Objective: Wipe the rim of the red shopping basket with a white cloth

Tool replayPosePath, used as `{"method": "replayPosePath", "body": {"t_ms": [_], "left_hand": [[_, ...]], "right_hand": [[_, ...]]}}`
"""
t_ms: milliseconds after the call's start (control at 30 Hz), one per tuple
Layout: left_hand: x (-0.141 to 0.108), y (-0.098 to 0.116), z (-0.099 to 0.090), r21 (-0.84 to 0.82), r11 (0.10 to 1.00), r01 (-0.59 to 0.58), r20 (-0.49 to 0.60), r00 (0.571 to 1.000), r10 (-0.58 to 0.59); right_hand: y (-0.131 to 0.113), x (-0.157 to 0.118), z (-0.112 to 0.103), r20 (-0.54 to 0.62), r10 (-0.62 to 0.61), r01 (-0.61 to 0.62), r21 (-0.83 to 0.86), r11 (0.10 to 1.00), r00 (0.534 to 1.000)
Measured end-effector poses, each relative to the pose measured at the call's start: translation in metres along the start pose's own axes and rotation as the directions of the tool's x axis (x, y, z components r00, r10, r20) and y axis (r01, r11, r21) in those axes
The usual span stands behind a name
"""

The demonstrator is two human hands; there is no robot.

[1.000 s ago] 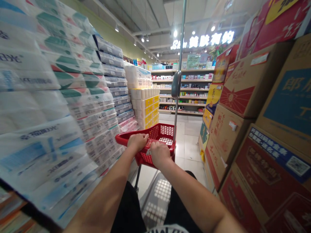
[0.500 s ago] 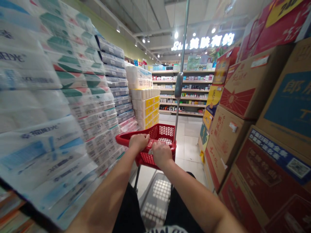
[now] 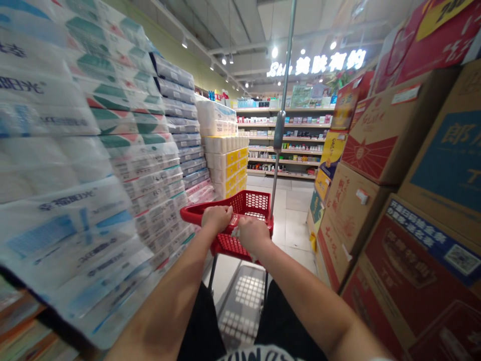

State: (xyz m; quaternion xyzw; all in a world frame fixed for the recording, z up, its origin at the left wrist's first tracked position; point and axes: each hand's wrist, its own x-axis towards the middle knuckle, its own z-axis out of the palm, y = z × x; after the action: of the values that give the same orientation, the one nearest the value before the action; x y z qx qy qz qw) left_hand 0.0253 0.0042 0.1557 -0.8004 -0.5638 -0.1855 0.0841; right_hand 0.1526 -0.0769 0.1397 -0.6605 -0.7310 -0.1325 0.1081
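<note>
A red plastic shopping cart [image 3: 191, 214] with a perforated basket stands in front of me. My left hand [image 3: 217, 219] is wrapped round its handle bar near the middle. Just to the right, my right hand [image 3: 254, 233] grips the same bar, with a small whitish bit showing beside its fingers. A tall metal pole [image 3: 284, 80] with a grey sleeve rises at the basket's right side. The part of the basket floor that shows holds nothing I can make out.
Stacked tissue packs [image 3: 67, 215] line the left side, with yellow-and-white roll packs [image 3: 227, 168] farther on. Cardboard cartons [image 3: 372, 140] are piled along the right. Shelves of small goods [image 3: 296, 134] cross the far end beyond the tiled floor [image 3: 296, 220].
The view has shifted very slightly, and the stacks and cartons sit a little differently in the picture. Both hands keep their hold on the handle.
</note>
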Motion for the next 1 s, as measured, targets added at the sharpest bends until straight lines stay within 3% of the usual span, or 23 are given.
{"method": "replayPosePath", "body": {"t_ms": [67,167,233,300,400,467,533,600,700,767,833,867,900,967,1000], "left_hand": [[0.000,-0.001,0.001,0.003,1.000,0.002,-0.010,1.000,-0.002],[-0.003,-0.002,0.003,0.029,0.999,-0.036,-0.071,0.997,0.038],[-0.008,0.000,0.006,0.048,0.987,-0.156,-0.125,0.979,0.161],[-0.017,0.002,0.011,0.042,0.956,-0.290,-0.198,0.935,0.293],[-0.029,0.004,0.023,-0.002,0.934,-0.358,-0.350,0.875,0.335],[-0.034,0.005,0.031,-0.032,0.937,-0.349,-0.431,0.850,0.302],[-0.036,0.005,0.037,-0.053,0.939,-0.341,-0.481,0.833,0.275],[-0.036,0.004,0.040,-0.068,0.938,-0.339,-0.506,0.822,0.261],[-0.035,0.003,0.040,-0.078,0.937,-0.341,-0.513,0.820,0.255],[-0.035,0.003,0.039,-0.081,0.938,-0.337,-0.511,0.822,0.251],[-0.036,0.003,0.038,-0.086,0.941,-0.329,-0.509,0.826,0.242],[-0.037,0.003,0.038,-0.090,0.941,-0.326,-0.507,0.828,0.238],[-0.038,0.004,0.037,-0.094,0.942,-0.323,-0.504,0.831,0.235],[-0.040,0.006,0.035,-0.102,0.942,-0.319,-0.484,0.843,0.233],[-0.040,0.006,0.034,-0.109,0.942,-0.316,-0.470,0.852,0.231]], "right_hand": [[-0.005,-0.010,0.006,-0.099,-0.016,0.010,-0.055,0.998,0.995],[-0.006,-0.008,0.002,-0.056,0.033,-0.034,-0.026,0.999,0.998],[-0.002,0.002,-0.009,0.098,0.041,-0.045,0.037,0.998,0.994],[0.005,0.015,-0.021,0.319,-0.019,-0.012,0.096,0.995,0.948],[0.012,0.024,-0.028,0.450,-0.091,0.037,0.127,0.991,0.889],[0.011,0.017,-0.020,0.338,-0.077,0.050,0.087,0.995,0.938],[0.006,0.004,-0.006,0.058,-0.025,0.024,0.013,1.000,0.998],[-0.001,-0.009,0.009,-0.170,-0.036,0.022,-0.079,0.997,0.985],[-0.006,-0.017,0.018,-0.239,-0.050,0.027,-0.097,0.995,0.970],[-0.004,-0.012,0.009,-0.156,0.010,-0.016,-0.039,0.999,0.988],[0.004,-0.003,-0.006,0.037,0.031,-0.033,0.050,0.998,0.999],[0.010,0.003,-0.015,0.193,0.000,-0.019,0.099,0.995,0.981],[0.016,0.008,-0.022,0.362,-0.052,-0.001,0.143,0.990,0.931],[0.027,0.016,-0.031,0.452,-0.100,0.015,0.189,0.982,0.887],[0.030,0.017,-0.032,0.446,-0.093,0.005,0.194,0.981,0.890]]}}
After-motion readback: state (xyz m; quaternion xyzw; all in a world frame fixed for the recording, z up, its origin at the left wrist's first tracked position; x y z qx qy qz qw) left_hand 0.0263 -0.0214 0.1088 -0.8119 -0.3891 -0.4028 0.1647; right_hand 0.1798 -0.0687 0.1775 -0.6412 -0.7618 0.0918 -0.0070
